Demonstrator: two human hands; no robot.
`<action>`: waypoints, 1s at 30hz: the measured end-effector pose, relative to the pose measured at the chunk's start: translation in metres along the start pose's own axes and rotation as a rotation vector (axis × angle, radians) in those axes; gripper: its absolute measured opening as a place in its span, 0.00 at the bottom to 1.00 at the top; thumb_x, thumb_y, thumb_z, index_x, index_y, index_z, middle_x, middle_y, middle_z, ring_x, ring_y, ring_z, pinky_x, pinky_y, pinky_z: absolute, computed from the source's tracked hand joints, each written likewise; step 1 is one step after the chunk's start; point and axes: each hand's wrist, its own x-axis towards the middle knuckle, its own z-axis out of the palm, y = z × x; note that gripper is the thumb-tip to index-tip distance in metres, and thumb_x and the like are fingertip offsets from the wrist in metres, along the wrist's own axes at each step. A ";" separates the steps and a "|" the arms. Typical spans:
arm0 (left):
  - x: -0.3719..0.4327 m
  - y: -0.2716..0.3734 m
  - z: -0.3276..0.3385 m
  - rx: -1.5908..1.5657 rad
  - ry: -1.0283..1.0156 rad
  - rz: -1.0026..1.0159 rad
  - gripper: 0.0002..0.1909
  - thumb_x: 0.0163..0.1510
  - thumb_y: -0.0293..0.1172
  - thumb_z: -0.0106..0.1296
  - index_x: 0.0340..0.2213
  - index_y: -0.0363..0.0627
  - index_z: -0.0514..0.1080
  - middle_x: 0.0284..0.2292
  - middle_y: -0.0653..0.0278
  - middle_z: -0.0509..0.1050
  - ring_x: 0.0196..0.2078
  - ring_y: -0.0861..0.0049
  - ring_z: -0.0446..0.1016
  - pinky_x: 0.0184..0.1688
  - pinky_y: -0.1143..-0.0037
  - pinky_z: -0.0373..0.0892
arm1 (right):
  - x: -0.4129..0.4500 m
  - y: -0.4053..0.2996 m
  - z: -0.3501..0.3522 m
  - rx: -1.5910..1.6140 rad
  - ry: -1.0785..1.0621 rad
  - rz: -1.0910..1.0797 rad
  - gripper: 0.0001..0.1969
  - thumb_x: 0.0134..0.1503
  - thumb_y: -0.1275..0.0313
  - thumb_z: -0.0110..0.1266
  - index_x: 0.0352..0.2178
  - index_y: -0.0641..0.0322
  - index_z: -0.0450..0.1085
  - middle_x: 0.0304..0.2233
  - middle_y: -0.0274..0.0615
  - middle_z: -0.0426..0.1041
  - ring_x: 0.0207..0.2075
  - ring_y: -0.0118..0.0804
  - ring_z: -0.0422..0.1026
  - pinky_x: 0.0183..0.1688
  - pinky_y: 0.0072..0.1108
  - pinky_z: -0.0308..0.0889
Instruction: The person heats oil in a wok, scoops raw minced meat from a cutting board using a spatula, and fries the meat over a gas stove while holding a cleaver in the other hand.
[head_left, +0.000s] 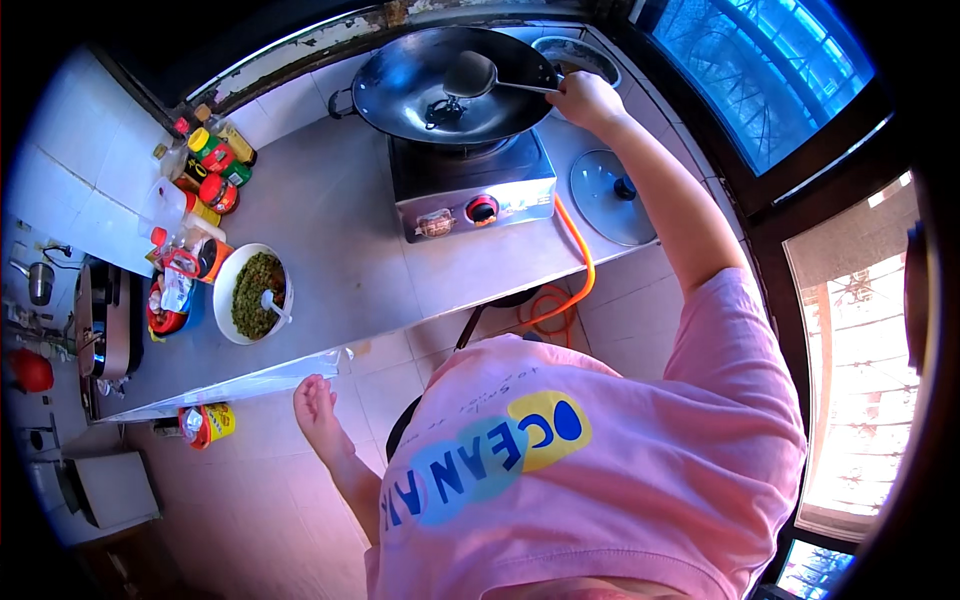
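My right hand (589, 99) grips the handle of a metal wok ladle (471, 73) over the right side of a large dark wok (386, 79). The ladle's head hangs above the wok's inside, where a small dark, shiny patch shows at the bottom; I cannot tell whether it is liquid or a reflection. The wok rests on a single-burner gas stove (476, 199) with a red-ringed knob. Off the front edge of the counter, low at the left, my left hand (319, 412) holds nothing, its fingers loosely curled.
A glass lid (611, 199) lies right of the stove, and a pot (577, 56) stands behind it. An orange gas hose (583, 262) runs over the counter edge. At left are a white bowl (225, 289) of chopped green food with a spoon, sauce bottles (217, 154) and a red basket (166, 321).
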 end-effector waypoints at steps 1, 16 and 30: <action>0.000 -0.001 -0.001 -0.003 0.005 0.002 0.11 0.53 0.32 0.49 0.39 0.45 0.65 0.37 0.67 0.69 0.41 0.81 0.66 0.44 0.78 0.61 | -0.002 -0.003 -0.001 0.000 -0.003 -0.004 0.17 0.50 0.57 0.51 0.31 0.61 0.74 0.32 0.47 0.74 0.35 0.44 0.73 0.39 0.28 0.68; 0.006 0.002 0.008 -0.029 -0.022 0.001 0.12 0.53 0.32 0.49 0.39 0.43 0.65 0.37 0.67 0.69 0.41 0.82 0.66 0.44 0.79 0.61 | -0.011 0.013 -0.006 0.030 0.023 0.020 0.15 0.50 0.56 0.50 0.32 0.54 0.74 0.31 0.44 0.74 0.34 0.43 0.73 0.38 0.28 0.68; 0.008 0.001 0.005 -0.026 -0.019 0.024 0.12 0.53 0.33 0.49 0.39 0.42 0.65 0.37 0.66 0.69 0.40 0.82 0.66 0.42 0.79 0.62 | -0.042 0.019 0.003 -0.234 0.383 -0.372 0.11 0.54 0.64 0.47 0.35 0.55 0.71 0.26 0.43 0.70 0.27 0.40 0.72 0.26 0.27 0.67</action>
